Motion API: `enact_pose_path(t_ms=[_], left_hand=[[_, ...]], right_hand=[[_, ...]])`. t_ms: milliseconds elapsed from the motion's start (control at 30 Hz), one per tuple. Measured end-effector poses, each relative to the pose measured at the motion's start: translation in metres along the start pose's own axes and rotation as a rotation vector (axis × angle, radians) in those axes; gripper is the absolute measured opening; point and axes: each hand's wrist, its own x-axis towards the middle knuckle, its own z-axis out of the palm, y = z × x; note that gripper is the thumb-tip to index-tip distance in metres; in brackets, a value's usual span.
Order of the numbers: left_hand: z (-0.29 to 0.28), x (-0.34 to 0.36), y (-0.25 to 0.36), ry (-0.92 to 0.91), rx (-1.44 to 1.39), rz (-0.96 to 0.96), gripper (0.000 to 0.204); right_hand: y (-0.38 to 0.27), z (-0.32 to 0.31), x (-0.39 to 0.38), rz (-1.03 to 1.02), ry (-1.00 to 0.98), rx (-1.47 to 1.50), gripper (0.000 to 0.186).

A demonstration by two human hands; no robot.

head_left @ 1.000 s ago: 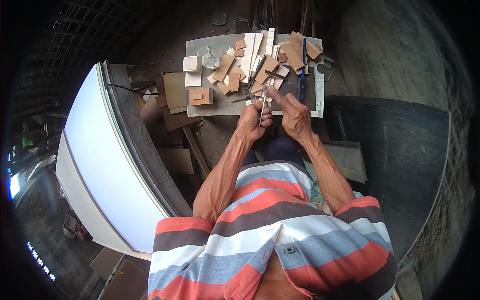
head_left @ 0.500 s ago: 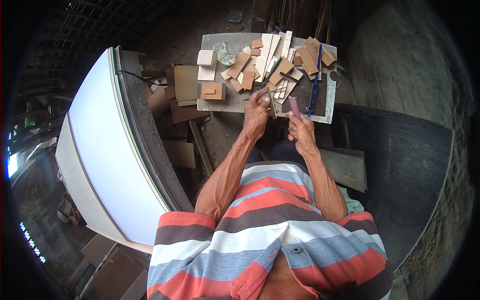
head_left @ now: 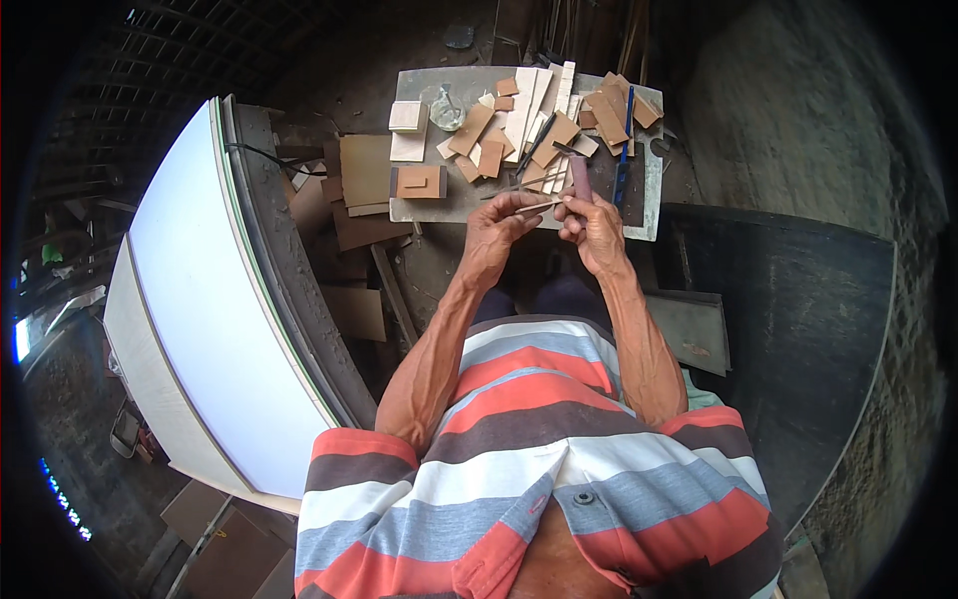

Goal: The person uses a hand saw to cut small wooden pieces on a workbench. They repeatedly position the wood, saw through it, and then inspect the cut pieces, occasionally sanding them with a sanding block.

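My left hand (head_left: 496,232) pinches a small thin piece of wood (head_left: 542,206), held edge-on above the near edge of the work table (head_left: 449,211). Close beside it on the right, my right hand (head_left: 597,234) grips a flat reddish-pink strip (head_left: 581,176) that stands up out of the fingers. The right fingertips meet the end of the wood piece; whether they grip it too, I cannot tell. Just beyond both hands lie light wooden slats (head_left: 517,125) and brown wooden pieces (head_left: 473,129) in a loose pile.
A glass jar (head_left: 447,112) and a stacked pale block (head_left: 407,130) stand at the table's left, with a brown block (head_left: 418,182) nearer. A blue tool (head_left: 624,165) lies on the right. A large white panel (head_left: 215,290) leans at the left; a dark board (head_left: 788,319) is at the right.
My hands have come together. The wood piece has turned from upright to nearly level, pointing at the right hand, and the reddish-pink strip has moved up and slightly left.
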Motion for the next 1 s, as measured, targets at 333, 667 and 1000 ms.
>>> enact_pose_path(t_ms=[333, 667, 1000], left_hand=[[-0.009, -0.002, 0.016, -0.084, -0.136, -0.389, 0.026], [-0.006, 0.003, 0.007, 0.090, -0.288, -0.332, 0.027], [-0.004, -0.006, 0.014, 0.092, -0.441, -0.358, 0.025]], right_hand=[[0.002, 0.012, 0.003, -0.112, -0.089, -0.312, 0.022], [0.038, 0.014, -0.017, -0.663, 0.102, -1.472, 0.067], [0.042, 0.004, -0.007, -0.683, 0.296, -1.262, 0.070]])
